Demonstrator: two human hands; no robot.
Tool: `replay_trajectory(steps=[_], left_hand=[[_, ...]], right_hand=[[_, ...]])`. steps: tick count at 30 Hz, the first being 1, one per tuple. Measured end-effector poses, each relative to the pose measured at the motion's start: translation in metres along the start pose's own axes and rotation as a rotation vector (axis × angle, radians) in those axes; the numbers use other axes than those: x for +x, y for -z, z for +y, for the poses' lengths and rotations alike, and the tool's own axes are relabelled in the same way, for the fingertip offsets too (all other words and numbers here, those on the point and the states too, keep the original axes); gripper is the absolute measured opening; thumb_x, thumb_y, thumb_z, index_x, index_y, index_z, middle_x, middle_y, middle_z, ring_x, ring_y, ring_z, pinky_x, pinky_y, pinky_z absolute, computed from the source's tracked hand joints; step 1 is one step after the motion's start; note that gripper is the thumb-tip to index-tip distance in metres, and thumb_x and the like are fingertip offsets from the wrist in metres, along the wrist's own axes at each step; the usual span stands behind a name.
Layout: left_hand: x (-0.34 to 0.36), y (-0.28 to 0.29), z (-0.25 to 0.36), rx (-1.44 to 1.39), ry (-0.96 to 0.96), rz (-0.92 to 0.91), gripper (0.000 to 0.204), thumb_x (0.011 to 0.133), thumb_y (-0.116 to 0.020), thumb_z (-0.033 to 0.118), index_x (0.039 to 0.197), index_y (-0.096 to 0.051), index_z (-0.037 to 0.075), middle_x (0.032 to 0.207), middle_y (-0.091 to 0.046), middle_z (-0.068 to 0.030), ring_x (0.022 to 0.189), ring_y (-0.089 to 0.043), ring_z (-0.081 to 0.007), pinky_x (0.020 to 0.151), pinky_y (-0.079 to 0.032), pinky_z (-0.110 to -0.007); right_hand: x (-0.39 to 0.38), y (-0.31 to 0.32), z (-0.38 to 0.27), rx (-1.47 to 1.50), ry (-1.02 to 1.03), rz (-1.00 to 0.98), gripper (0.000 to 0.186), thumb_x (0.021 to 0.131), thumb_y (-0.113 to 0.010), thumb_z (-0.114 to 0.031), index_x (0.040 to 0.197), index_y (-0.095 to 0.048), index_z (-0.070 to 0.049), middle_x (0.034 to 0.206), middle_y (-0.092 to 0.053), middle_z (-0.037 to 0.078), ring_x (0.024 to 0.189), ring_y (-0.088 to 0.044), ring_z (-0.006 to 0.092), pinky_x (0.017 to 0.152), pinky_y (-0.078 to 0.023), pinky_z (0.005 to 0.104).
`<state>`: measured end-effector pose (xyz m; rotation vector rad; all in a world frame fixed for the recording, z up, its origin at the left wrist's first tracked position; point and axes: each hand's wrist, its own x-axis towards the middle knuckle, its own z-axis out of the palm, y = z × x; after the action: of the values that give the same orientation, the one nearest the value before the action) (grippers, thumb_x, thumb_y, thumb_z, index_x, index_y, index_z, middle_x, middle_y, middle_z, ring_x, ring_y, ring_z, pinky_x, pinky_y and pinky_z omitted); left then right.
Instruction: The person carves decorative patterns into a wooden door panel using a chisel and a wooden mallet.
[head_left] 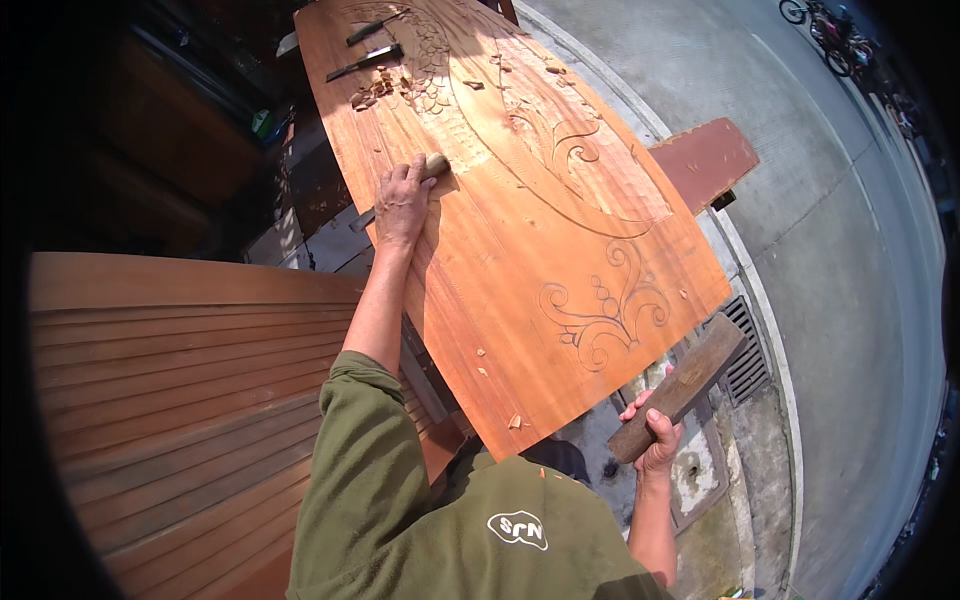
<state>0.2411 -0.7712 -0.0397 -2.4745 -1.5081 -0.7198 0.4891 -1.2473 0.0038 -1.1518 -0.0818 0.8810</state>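
A large orange-brown wooden panel (440,280) with carved scrolls and scales lies before me. My left hand (402,205) rests at its left edge, closed around a wooden-handled chisel (437,164); the rounded handle end sticks out past the fingers, and a grey strip like its blade shows on the other side. Off the panel's near right corner, my right hand (657,437) grips a thick, dark wooden block (685,388) by its lower end, with the thumb across it. Pencilled scrollwork (605,310) marks the panel's near part.
Two dark chisels (365,63) lie at the panel's far left beside wood chips (380,92). A slatted wooden piece (190,370) stands at left. A reddish-brown board (705,163) juts out under the panel's right side. A drain grate (745,350) and grey pavement (800,250) lie beyond.
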Motion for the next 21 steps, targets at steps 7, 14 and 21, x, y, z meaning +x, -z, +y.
replay_trajectory(steps=[7, 14, 21], left_hand=[[0.0, -0.001, -0.003, -0.068, 0.018, -0.001, 0.07, 0.092, -0.074, 0.031, 0.155, -0.055, 0.009, 0.125, -0.069, -0.0145, 0.116, -0.063, -0.0344, 0.103, -0.049, -0.048], [-0.001, 0.005, 0.001, -0.203, 0.045, -0.057, 0.066, 0.088, -0.068, 0.025, 0.151, -0.056, 0.006, 0.135, -0.066, -0.0206, 0.124, -0.06, -0.0389, 0.112, -0.045, -0.052], [-0.006, 0.011, -0.003, -0.309, -0.022, -0.04, 0.065, 0.094, -0.069, 0.018, 0.155, -0.05, 0.005, 0.134, -0.063, -0.0185, 0.129, -0.057, -0.0375, 0.114, -0.043, -0.05]], right_hand=[[0.02, -0.085, 0.055, 0.027, -0.091, -0.159, 0.042, 0.084, -0.076, -0.021, 0.114, -0.064, 0.005, 0.095, -0.067, 0.013, 0.079, -0.071, 0.025, 0.075, -0.061, 0.0414], [0.026, -0.098, 0.078, -0.103, 0.075, 0.04, 0.041, 0.088, -0.073, -0.035, 0.102, -0.066, 0.004, 0.093, -0.067, 0.013, 0.077, -0.07, 0.0232, 0.069, -0.062, 0.0405], [0.034, -0.111, 0.096, -0.067, 0.239, 0.337, 0.046, 0.09, -0.072, -0.04, 0.107, -0.063, 0.001, 0.092, -0.066, 0.012, 0.076, -0.069, 0.0247, 0.069, -0.06, 0.0401]])
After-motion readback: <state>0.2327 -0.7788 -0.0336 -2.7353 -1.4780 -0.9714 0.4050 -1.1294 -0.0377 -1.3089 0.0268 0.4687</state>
